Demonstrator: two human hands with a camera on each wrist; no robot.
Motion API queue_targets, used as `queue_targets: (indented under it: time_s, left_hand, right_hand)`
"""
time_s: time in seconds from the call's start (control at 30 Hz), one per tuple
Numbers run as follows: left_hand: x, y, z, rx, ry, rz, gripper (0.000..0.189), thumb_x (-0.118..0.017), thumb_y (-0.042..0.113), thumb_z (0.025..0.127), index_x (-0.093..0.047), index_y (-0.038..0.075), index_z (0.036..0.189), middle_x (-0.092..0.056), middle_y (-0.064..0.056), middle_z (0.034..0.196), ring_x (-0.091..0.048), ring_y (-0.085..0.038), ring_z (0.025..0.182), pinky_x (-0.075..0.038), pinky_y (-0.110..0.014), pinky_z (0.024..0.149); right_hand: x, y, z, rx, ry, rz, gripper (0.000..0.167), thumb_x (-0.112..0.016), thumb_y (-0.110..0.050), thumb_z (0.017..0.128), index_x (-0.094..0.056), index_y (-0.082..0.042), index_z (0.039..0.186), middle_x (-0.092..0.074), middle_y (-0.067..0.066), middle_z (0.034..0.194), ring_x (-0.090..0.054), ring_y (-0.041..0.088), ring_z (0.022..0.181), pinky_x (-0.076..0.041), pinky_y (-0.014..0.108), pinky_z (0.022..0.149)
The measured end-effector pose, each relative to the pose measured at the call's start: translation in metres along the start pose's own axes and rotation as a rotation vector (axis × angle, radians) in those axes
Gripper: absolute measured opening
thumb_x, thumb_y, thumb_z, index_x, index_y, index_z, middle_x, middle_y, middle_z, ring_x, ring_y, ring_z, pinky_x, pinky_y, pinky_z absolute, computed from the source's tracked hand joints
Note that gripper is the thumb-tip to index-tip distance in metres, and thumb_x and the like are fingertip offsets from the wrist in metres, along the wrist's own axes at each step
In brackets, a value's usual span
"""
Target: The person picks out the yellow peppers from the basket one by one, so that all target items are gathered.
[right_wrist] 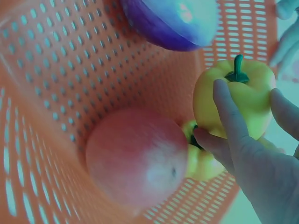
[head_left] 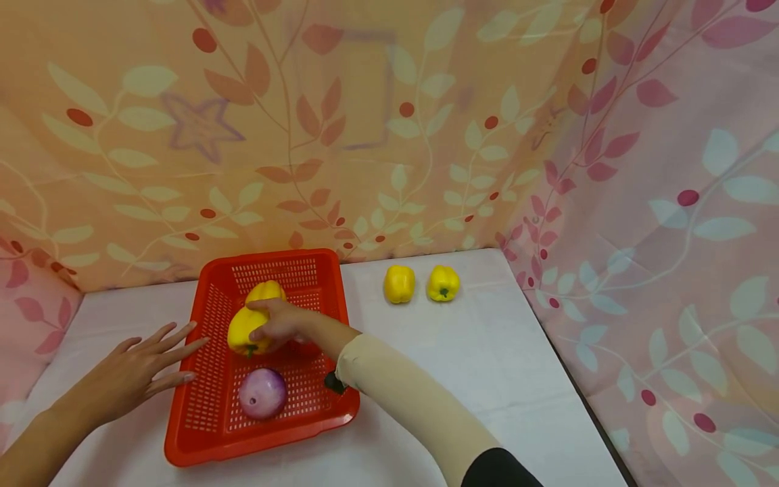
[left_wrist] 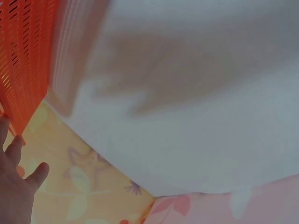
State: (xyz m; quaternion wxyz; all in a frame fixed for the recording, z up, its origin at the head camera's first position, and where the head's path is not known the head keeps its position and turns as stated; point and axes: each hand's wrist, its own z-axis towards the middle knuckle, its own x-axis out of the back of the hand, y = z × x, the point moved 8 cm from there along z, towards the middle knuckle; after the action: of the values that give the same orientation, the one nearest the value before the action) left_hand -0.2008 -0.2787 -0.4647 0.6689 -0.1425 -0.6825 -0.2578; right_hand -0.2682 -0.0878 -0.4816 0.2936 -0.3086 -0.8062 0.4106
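My right hand (head_left: 282,322) reaches into the red plastic basket (head_left: 182,443) and grips a yellow bell pepper (head_left: 239,330), its fingers spread around the sides near the green stem. Another yellow pepper (head_left: 266,290) lies just behind it in the basket. In the right wrist view, a large round reddish fruit (right_wrist: 135,158) sits beside the held pepper; the hand mostly hides it from the head camera. Nearer the front of the basket lies a round purple-and-white vegetable (head_left: 262,393). My left hand (head_left: 143,370) holds nothing, fingers spread and fingertips at the basket's left rim.
Two more yellow peppers, one (head_left: 399,284) beside the other (head_left: 443,283), stand on the white tabletop (head_left: 462,365) right of the basket. Patterned cloth (head_left: 365,135) hangs behind the table and along its sides.
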Motion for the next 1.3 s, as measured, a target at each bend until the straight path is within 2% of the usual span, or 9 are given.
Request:
queue_targets:
  time_s: [0.2,0.33,0.47,0.6,0.73,0.83,0.93,1.03,1.3]
  left_hand:
    - [0.001,0.000,0.000,0.000,-0.004,0.009,0.064,-0.067,0.053,0.090,-0.052,0.027,0.147,-0.045,-0.015,0.152,-0.030,-0.043,0.144,-0.034,-0.076,0.095]
    - [-0.002,-0.001,0.000,0.029,-0.045,-0.018,0.066,-0.065,0.054,0.091,-0.050,0.025,0.148,-0.042,-0.016,0.154,-0.025,-0.044,0.145,-0.031,-0.077,0.097]
    - [-0.004,-0.002,0.001,0.052,-0.069,-0.042,0.067,-0.064,0.055,0.091,-0.049,0.024,0.149,-0.040,-0.016,0.155,-0.020,-0.044,0.147,-0.029,-0.078,0.098]
    - [-0.004,-0.002,0.001,0.047,-0.065,-0.033,0.068,-0.065,0.055,0.090,-0.049,0.024,0.148,-0.041,-0.016,0.155,-0.021,-0.045,0.147,-0.029,-0.078,0.098]
    - [-0.002,-0.002,0.000,0.021,-0.029,-0.016,0.067,-0.066,0.054,0.090,-0.049,0.026,0.148,-0.043,-0.015,0.153,-0.023,-0.043,0.147,-0.032,-0.077,0.095]
    - [0.000,-0.001,0.000,0.006,-0.006,-0.011,0.067,-0.067,0.053,0.089,-0.050,0.027,0.148,-0.044,-0.015,0.153,-0.027,-0.043,0.145,-0.033,-0.077,0.094]
    - [-0.001,-0.002,0.001,0.018,-0.021,-0.019,0.067,-0.066,0.054,0.089,-0.049,0.026,0.148,-0.044,-0.016,0.153,-0.029,-0.045,0.143,-0.032,-0.078,0.095]
    - [-0.001,-0.002,0.002,0.030,-0.033,-0.026,0.068,-0.066,0.055,0.089,-0.049,0.026,0.148,-0.044,-0.017,0.153,-0.029,-0.046,0.143,-0.031,-0.078,0.096]
    - [-0.001,-0.002,0.002,0.026,-0.025,-0.026,0.068,-0.067,0.054,0.089,-0.049,0.027,0.149,-0.044,-0.017,0.152,-0.028,-0.045,0.144,-0.031,-0.078,0.095]
  right_hand:
    - [0.014,-0.015,-0.015,0.086,-0.039,-0.071,0.064,-0.071,-0.004,0.091,-0.048,-0.021,0.149,-0.048,0.002,0.127,-0.056,0.017,0.093,-0.061,0.034,0.074]
    - [0.027,-0.018,-0.027,0.150,-0.054,-0.166,0.066,-0.072,-0.008,0.091,-0.047,-0.023,0.150,-0.048,0.001,0.134,-0.053,0.015,0.099,-0.058,0.025,0.074]
    - [0.041,-0.013,-0.041,0.175,-0.085,-0.179,0.067,-0.072,-0.010,0.091,-0.045,-0.024,0.151,-0.048,0.001,0.136,-0.056,0.015,0.101,-0.059,0.030,0.081]
    - [0.057,-0.008,-0.057,0.193,-0.133,-0.112,0.068,-0.070,-0.008,0.093,-0.042,-0.023,0.152,-0.049,0.002,0.133,-0.061,0.018,0.100,-0.058,0.042,0.087]
    - [0.080,-0.004,-0.075,0.226,-0.139,-0.085,0.067,-0.068,-0.006,0.094,-0.041,-0.022,0.153,-0.051,0.004,0.129,-0.060,0.019,0.105,-0.059,0.036,0.086]
    - [0.099,0.001,-0.089,0.237,-0.137,-0.065,0.067,-0.067,-0.006,0.095,-0.039,-0.022,0.154,-0.052,0.006,0.130,-0.061,0.021,0.109,-0.058,0.038,0.087]
    - [0.119,0.007,-0.103,0.245,-0.137,-0.030,0.068,-0.065,-0.006,0.096,-0.036,-0.021,0.155,-0.049,0.009,0.137,-0.060,0.024,0.116,-0.057,0.044,0.090]
    - [0.140,0.014,-0.116,0.255,-0.119,-0.005,0.068,-0.064,-0.006,0.097,-0.034,-0.020,0.156,-0.046,0.010,0.143,-0.058,0.026,0.122,-0.056,0.047,0.092]
    - [0.190,0.040,-0.143,0.249,-0.025,0.004,0.070,-0.064,-0.004,0.096,-0.032,-0.014,0.157,-0.043,0.014,0.144,-0.063,0.032,0.112,-0.055,0.050,0.092]
